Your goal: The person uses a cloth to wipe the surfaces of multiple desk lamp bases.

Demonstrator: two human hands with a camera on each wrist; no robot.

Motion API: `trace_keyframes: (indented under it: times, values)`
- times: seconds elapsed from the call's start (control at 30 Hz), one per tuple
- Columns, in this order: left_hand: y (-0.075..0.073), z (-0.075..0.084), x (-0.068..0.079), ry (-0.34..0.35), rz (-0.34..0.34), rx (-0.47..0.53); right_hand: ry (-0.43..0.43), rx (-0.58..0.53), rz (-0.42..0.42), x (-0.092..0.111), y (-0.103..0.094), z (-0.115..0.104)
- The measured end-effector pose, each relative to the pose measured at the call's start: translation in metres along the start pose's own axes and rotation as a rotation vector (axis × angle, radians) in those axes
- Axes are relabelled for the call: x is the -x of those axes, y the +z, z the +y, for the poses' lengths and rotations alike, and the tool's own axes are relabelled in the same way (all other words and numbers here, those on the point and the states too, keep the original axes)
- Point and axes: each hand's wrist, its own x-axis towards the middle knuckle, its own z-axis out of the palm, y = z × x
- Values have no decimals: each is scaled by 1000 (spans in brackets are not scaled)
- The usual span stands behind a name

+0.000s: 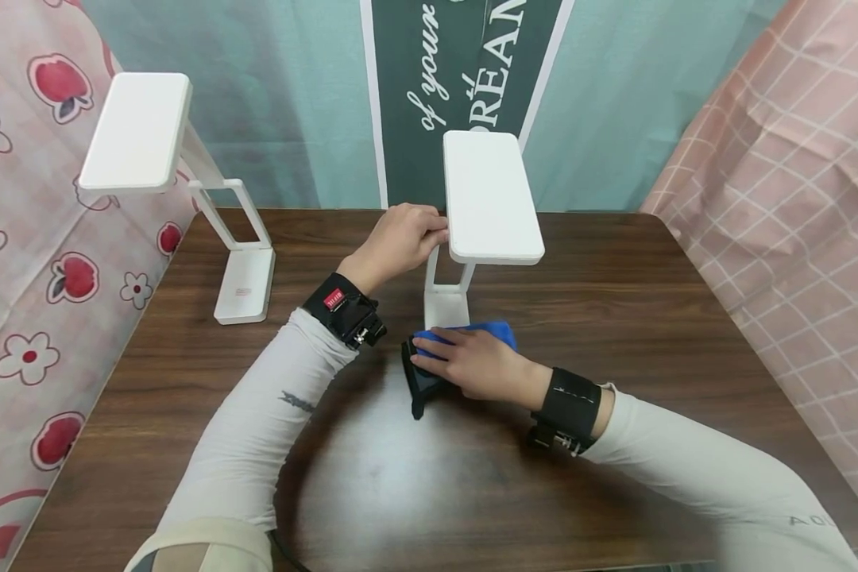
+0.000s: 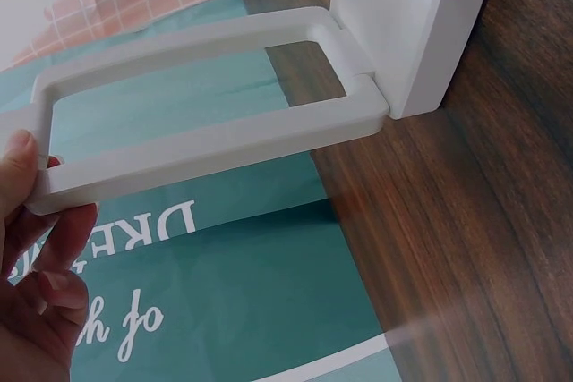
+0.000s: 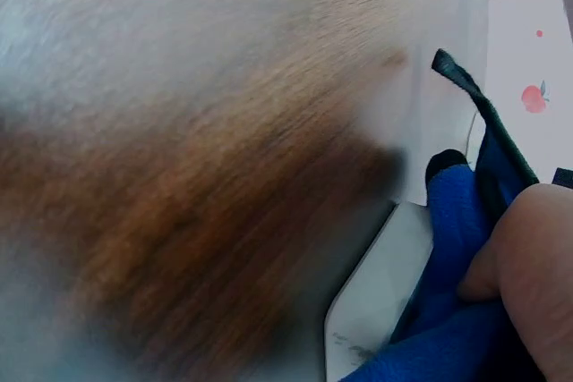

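Observation:
A white folding desk lamp (image 1: 493,195) stands near the back middle of the table, its flat panel raised. My left hand (image 1: 403,242) holds its arm beneath the panel. In the left wrist view, thumb and fingers pinch the hinged end of the rectangular arm frame (image 2: 215,145). My right hand (image 1: 479,361) grips a blue and black cloth (image 1: 500,330) at the front of the lamp's base (image 1: 446,310). The right wrist view has the cloth bunched under the hand, lying against the base's edge (image 3: 380,297). Part of the base is hidden by cloth and hand.
A second white folding lamp (image 1: 136,131) stands at the back left of the dark wooden table (image 1: 600,318). A teal curtain (image 1: 615,95) with a lettered green banner hangs behind. Patterned pink cloths hang at both sides. Light reflects off the tabletop in front.

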Motion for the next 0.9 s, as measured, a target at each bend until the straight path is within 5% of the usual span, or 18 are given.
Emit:
trace_keyframes:
  times: [0.47, 0.9]
  values:
    - [0, 1, 0, 17, -1, 9, 46, 12, 53, 16, -1, 2]
    - [-1, 1, 0, 31, 7, 0, 57, -109, 107, 43, 8, 13]
